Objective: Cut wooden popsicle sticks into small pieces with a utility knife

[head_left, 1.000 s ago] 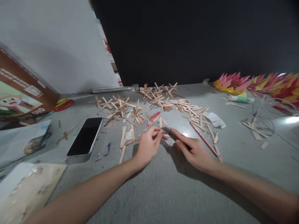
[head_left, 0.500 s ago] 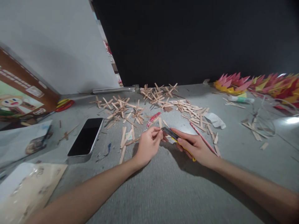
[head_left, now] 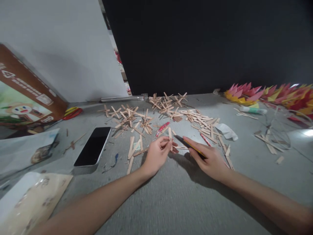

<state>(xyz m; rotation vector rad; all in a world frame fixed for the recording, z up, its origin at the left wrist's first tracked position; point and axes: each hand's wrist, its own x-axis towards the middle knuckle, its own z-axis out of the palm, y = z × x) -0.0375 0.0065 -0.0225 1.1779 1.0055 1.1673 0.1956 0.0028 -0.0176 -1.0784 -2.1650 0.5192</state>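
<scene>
My left hand (head_left: 157, 152) pinches a short wooden craft stick (head_left: 170, 133), which stands nearly upright above the fingertips. To its right, my right hand (head_left: 209, 160) is wrapped round a black and yellow utility knife (head_left: 193, 145), its dark tip aimed up and left at the stick. A small gap separates the knife from the stick. Just beyond the hands lies a red wrapper-like strip (head_left: 162, 129). Past it are piles of crossed craft sticks (head_left: 127, 116) and a heap of loose sticks (head_left: 202, 121). A red pencil (head_left: 204, 139) is partly hidden by my right hand.
On the left are a phone (head_left: 93, 147), red and yellow scissors (head_left: 72, 112), a brown printed box (head_left: 26, 88) and a clear plastic packet (head_left: 40, 199). To the right lie a white tissue (head_left: 227, 131), a glue stick (head_left: 253, 110) and pink and yellow paper crafts (head_left: 244, 94).
The knife has drawn back from the stick, slightly to the right, and its handle has turned in my right hand. More of the stick shows above my left fingers. The view has shifted slightly.
</scene>
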